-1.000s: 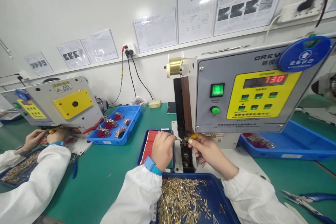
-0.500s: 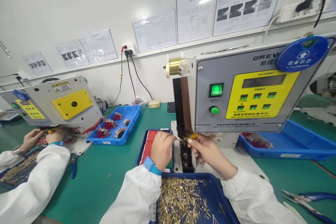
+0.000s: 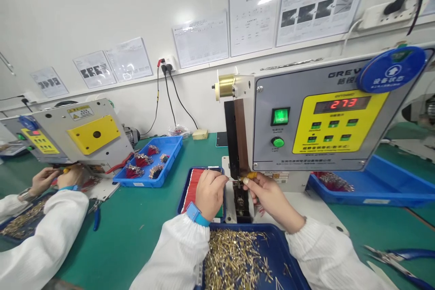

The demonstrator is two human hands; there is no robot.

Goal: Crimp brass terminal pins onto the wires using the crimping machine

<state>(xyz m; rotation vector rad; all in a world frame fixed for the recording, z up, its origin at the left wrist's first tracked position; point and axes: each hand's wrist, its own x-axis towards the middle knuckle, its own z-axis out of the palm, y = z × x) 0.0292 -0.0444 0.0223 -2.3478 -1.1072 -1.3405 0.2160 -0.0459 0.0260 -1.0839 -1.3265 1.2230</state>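
Observation:
My left hand [image 3: 210, 192], with a blue strap at its wrist, pinches a thin piece at the left of the press opening of the grey machine [image 3: 288, 131]. From the right, my right hand [image 3: 272, 197] is closed at the same opening, thumb and finger pressed on something too small to make out, beside a yellow part [image 3: 251, 175]. Red wires lie in a small tray [image 3: 183, 190] behind my left hand. Below both hands, a dark blue tray [image 3: 278, 231] holds many small brass terminals [image 3: 234, 258].
Blue trays with wire bundles stand at the left [image 3: 175, 149] and right [image 3: 380, 197]. Pliers [image 3: 394, 260] lie at the lower right. A co-worker's hands [image 3: 71, 176] are at another machine [image 3: 84, 136] on the left.
The machine's display now shows red digits where it looked dark before. My hands have hardly moved.

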